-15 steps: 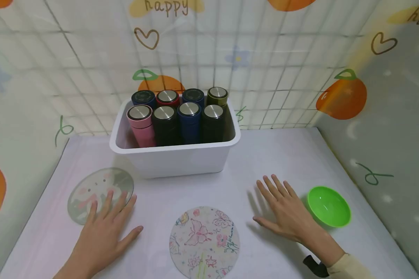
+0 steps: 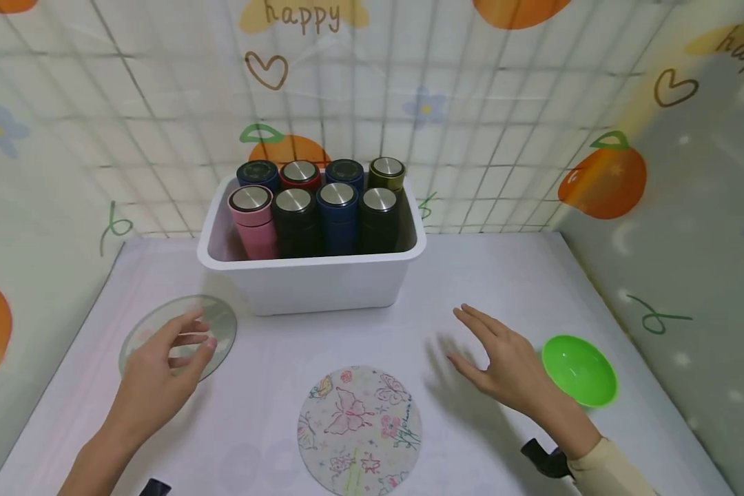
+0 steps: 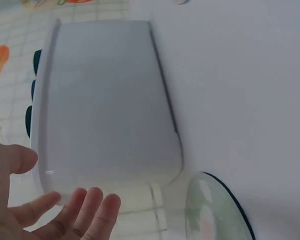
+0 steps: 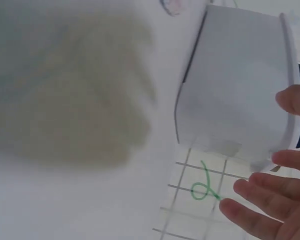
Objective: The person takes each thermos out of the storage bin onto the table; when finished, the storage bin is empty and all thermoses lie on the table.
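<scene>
My left hand (image 2: 161, 368) hovers over a round green-grey mat (image 2: 220, 320) at the left, its fingers loosely bent and holding nothing. Raised above the table at the right, my right hand (image 2: 511, 365) has its fingers extended, with a bright green bowl (image 2: 579, 372) just beside its wrist. A white bin (image 2: 328, 282) stands at the back, holding several lidded bottles, among them a pink bottle (image 2: 257, 238) and a blue bottle (image 2: 339, 227). Both wrist views show the bin's outer wall (image 3: 105, 100) beyond empty fingers.
A round mat with butterfly drawings (image 2: 359, 430) lies at the front middle of the white table (image 2: 483, 269). Behind the bin hangs a printed curtain over a wire grid (image 2: 471, 138), and a printed side wall (image 2: 676, 227) rises at the right.
My left hand has lifted from its flat spread at the left mat's edge and turned sideways, fingers bending. My right hand has also turned, its fingers drawing closer together.
</scene>
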{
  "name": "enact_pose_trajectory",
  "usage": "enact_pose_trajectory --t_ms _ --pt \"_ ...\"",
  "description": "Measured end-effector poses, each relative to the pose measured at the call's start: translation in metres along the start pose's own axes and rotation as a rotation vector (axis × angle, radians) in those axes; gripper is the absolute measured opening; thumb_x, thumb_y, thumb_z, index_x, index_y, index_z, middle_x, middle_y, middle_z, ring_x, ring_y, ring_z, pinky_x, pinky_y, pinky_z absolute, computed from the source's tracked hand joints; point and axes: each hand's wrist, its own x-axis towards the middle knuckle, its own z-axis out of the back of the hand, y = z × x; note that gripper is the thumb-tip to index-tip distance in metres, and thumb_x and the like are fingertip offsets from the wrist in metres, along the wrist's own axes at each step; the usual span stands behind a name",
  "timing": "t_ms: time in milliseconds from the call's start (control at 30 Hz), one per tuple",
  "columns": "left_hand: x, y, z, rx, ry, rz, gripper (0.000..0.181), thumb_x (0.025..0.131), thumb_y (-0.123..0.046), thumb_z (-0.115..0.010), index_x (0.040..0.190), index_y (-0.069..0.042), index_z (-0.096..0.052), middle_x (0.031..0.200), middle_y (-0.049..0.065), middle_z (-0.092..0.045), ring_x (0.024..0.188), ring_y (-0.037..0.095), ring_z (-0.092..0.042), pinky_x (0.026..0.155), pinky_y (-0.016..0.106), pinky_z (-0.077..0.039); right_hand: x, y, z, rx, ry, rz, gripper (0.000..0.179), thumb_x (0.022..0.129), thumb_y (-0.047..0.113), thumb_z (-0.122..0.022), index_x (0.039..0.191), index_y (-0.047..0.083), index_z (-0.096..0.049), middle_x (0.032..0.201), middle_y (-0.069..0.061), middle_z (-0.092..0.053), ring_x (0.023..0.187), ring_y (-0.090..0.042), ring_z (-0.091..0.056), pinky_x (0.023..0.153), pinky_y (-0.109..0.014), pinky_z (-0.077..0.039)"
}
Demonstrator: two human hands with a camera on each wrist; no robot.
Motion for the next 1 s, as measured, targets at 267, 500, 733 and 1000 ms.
enact_pose_trajectory --t_ms 267,500,733,1000 --pt "0.032 -0.004 0.011 -0.236 -0.049 0.142 0.044 0.100 -0.018 -0.062 0.142 -0.009 -0.051 0.121 0.007 -0.060 0.094 -0.002 -0.064 0.065 0.024 -0.057 0.014 0.007 0.009 0.101 -0.064 -0.081 0.068 0.078 0.024 -0.084 0.137 0.002 -0.057 0.137 -0.014 -0.059 0.119 -0.030 -0.061 0.081 -0.044 -0.057" --pt "0.066 -0.004 0.028 -0.337 -0.054 0.246 0.047 0.101 -0.027 -0.060 0.142 -0.008 -0.048 0.119 0.001 -0.057 0.094 -0.001 -0.065 0.063 0.029 -0.057 0.027 0.009 0.010 0.104 -0.096 -0.074 0.067 0.078 0.025 -0.084 0.136 0.002 -0.059 0.138 -0.012 -0.059 0.120 -0.029 -0.060 0.081 -0.045 -0.056" --pt "0.098 0.003 0.038 -0.640 0.041 0.370 0.056 0.099 -0.027 -0.065 0.145 -0.005 -0.044 0.113 -0.001 -0.060 0.091 0.003 -0.067 0.064 0.034 -0.058 0.037 0.011 0.008 0.119 -0.130 -0.048 0.063 0.078 0.022 -0.084 0.133 0.001 -0.061 0.135 -0.013 -0.060 0.118 -0.030 -0.061 0.079 -0.046 -0.056" --pt "0.131 -0.001 0.038 -0.677 0.121 0.461 0.065 0.099 -0.031 -0.064 0.151 -0.002 -0.036 0.129 0.010 -0.049 0.095 0.005 -0.065 0.071 0.033 -0.058 0.042 0.009 0.009 0.116 -0.166 -0.052 0.057 0.078 0.019 -0.084 0.128 0.002 -0.064 0.135 -0.015 -0.060 0.120 -0.031 -0.060 0.087 -0.051 -0.053"
